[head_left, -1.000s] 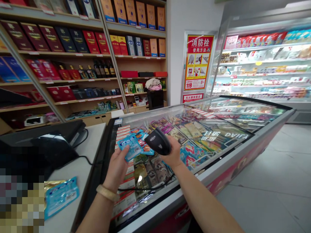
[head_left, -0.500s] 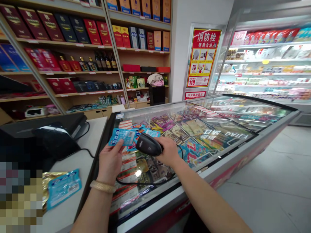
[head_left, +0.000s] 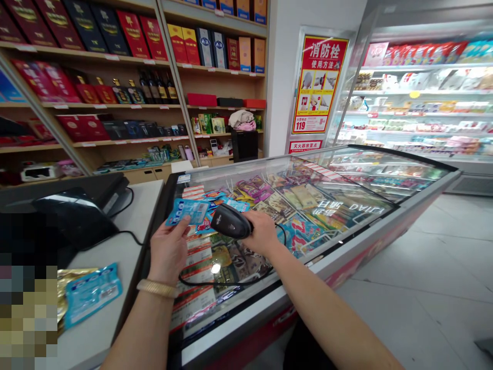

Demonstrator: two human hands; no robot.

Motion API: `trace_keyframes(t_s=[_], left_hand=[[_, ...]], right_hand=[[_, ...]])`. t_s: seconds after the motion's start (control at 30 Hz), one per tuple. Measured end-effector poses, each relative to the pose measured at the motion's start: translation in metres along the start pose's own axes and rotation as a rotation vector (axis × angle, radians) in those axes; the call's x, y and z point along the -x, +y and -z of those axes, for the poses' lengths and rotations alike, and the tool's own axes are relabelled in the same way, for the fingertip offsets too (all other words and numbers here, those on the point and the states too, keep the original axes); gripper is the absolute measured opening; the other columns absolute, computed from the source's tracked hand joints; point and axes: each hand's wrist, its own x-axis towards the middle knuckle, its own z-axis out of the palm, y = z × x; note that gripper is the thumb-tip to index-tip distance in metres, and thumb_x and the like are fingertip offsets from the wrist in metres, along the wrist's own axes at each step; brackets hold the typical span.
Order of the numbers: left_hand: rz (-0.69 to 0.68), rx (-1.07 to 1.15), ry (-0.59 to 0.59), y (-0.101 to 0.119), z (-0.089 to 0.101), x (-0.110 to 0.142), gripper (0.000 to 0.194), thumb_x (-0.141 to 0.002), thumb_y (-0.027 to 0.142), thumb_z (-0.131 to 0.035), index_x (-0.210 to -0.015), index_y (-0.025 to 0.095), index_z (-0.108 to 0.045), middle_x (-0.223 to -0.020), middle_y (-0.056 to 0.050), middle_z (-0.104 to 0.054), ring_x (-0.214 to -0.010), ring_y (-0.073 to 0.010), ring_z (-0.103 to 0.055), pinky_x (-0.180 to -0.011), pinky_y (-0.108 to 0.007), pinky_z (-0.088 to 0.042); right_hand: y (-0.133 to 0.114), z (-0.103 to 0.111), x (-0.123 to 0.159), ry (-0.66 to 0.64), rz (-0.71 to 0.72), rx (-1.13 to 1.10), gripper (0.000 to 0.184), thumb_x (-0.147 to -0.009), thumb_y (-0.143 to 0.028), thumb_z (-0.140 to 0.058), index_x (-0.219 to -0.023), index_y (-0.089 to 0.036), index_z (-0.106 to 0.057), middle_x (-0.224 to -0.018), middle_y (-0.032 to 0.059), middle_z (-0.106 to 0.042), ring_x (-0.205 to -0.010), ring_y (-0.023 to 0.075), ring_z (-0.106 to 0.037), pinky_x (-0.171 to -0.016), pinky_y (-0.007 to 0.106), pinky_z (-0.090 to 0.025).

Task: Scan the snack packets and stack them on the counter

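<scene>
Left hand (head_left: 167, 252): blue packet (head_left: 189, 209) at fingertips | Right hand (head_left: 264, 234): scanner (head_left: 230, 222) within grip

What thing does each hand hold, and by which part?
The left hand pinches a blue packet near its lower edge. The right hand holds a black scanner, apparently by its handle, which is hidden.

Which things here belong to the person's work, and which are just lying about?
In use:
Black plastic handheld scanner, in the right hand
Flat blue packet, in the left hand
Perhaps also: second flat blue packet, shiny gold packet on the white counter

Just about:
Tall dark red boxes, shelved
Cream-and-pink cloth bundle
Red-and-yellow wall poster
</scene>
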Motion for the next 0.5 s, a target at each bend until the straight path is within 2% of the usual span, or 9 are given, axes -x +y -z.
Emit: trace_keyframes(t_s=[0.3, 0.5], left_hand=[[0.029, 0.086, 0.030, 0.0057, -0.0065, 0.0050, 0.025, -0.050, 0.022, -0.086, -0.064, 0.020, -0.066, -0.068, 0.001, -0.065, -0.073, -0.0139, -0.062, -0.072, -0.026, -0.053], [0.062, 0.139, 0.060, 0.0090, -0.0080, 0.0068, 0.036, -0.041, 0.022, -0.090, -0.069, 0.017, -0.068, -0.070, 0.002, -0.068, -0.071, -0.0114, -0.062, -0.069, -0.024, -0.050]], right_hand=[[0.0002, 0.0003, -0.0005, -0.029, -0.023, -0.001, 0.032, -0.070, -0.028, -0.066, -0.100, -0.021, -0.069, -0.091, 0.0067, -0.072, -0.087, 0.0250, -0.065, -0.076, 0.032, -0.047], [0.0011, -0.0002, -0.0002, -0.011, -0.017, -0.006, 0.031, -0.070, -0.028, -0.066, -0.099, -0.021, -0.069, -0.092, 0.0072, -0.073, -0.088, 0.0254, -0.066, -0.077, 0.033, -0.048]])
